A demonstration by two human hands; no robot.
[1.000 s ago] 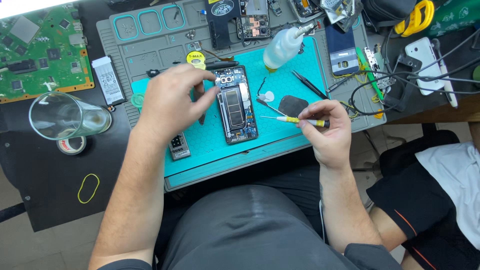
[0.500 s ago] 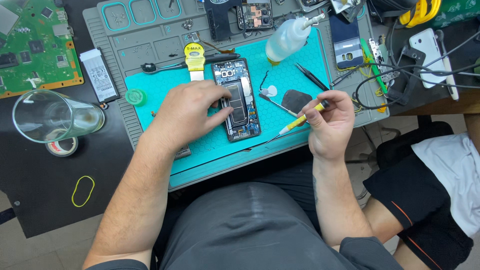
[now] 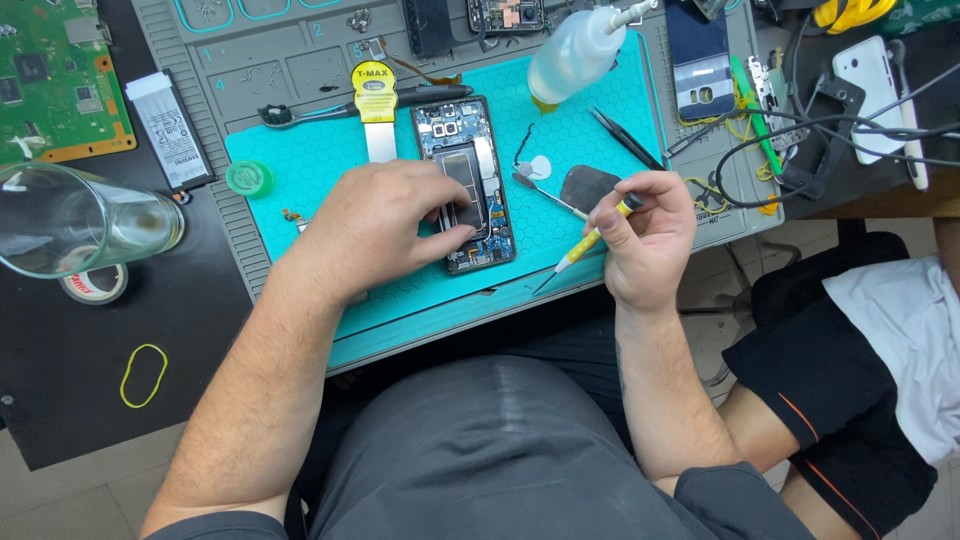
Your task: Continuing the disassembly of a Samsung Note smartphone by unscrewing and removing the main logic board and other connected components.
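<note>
An opened phone [image 3: 465, 180] with bare circuitry lies upright on the teal mat [image 3: 320, 170]. My left hand [image 3: 385, 220] rests over its lower left part, fingertips pressing on the dark battery area. My right hand [image 3: 645, 235] holds a small yellow screwdriver [image 3: 590, 242], tip pointing down-left near the mat's front edge, right of the phone. A dark oval piece [image 3: 588, 185] and a metal pick [image 3: 545, 193] lie between the phone and my right hand.
A squeeze bottle [image 3: 575, 55], black tweezers [image 3: 625, 138], a yellow-handled tool [image 3: 375, 105] and a green cap [image 3: 248, 178] sit on the mat. At left are a drinking glass [image 3: 80, 220], tape roll [image 3: 92, 285], battery [image 3: 168, 130] and green circuit board [image 3: 50, 80]. Cables [image 3: 800, 140] crowd the right.
My left hand slid down onto the phone's lower half. My right hand lifted and turned the screwdriver, so its tip now points down-left instead of at the phone.
</note>
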